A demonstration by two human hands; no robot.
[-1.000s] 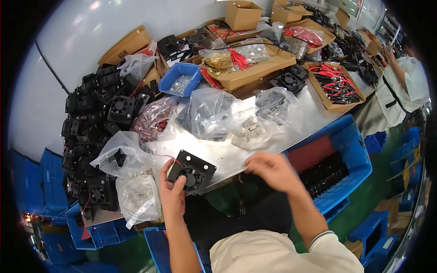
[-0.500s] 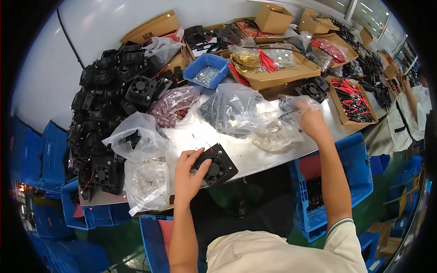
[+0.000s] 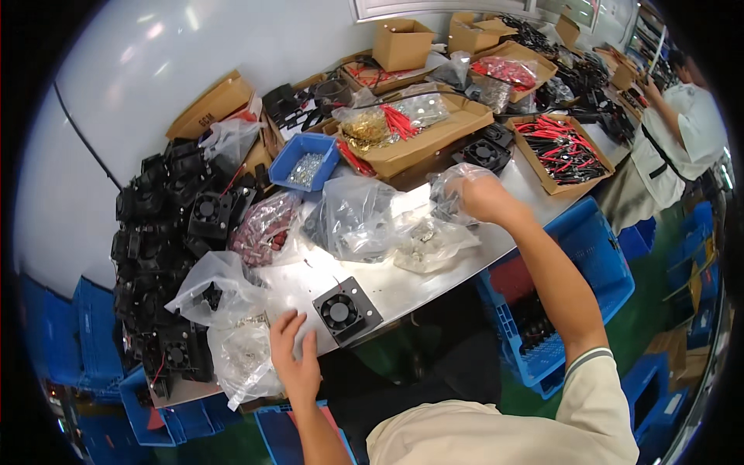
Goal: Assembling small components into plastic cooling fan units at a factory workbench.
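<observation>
A square black fan [image 3: 339, 311] with a thin wire lies flat near the table's front edge. Just to its left is my left hand [image 3: 294, 360], fingers apart, holding nothing and not touching the fan. My right hand [image 3: 490, 199] reaches into the mouth of a clear plastic bag [image 3: 447, 190] at the table's right side. Its fingertips are hidden by the bag, so whether they hold anything does not show. Beside that bag lies another clear bag with small pale parts [image 3: 426, 244]. A larger bag of dark parts [image 3: 349, 221] stands left of it.
Black fan units [image 3: 167, 232] are piled high on the left. A bag of dark red parts [image 3: 263, 232], a blue bin of small metal pieces [image 3: 304, 163] and a carton of red and black leads [image 3: 562, 155] line the table. Blue crates [image 3: 577, 267] stand below; a co-worker [image 3: 666, 147] is at far right.
My left hand has let go of the fan and drawn off to its left. My right hand stays at the clear bag. The whole view has shifted and tilted.
</observation>
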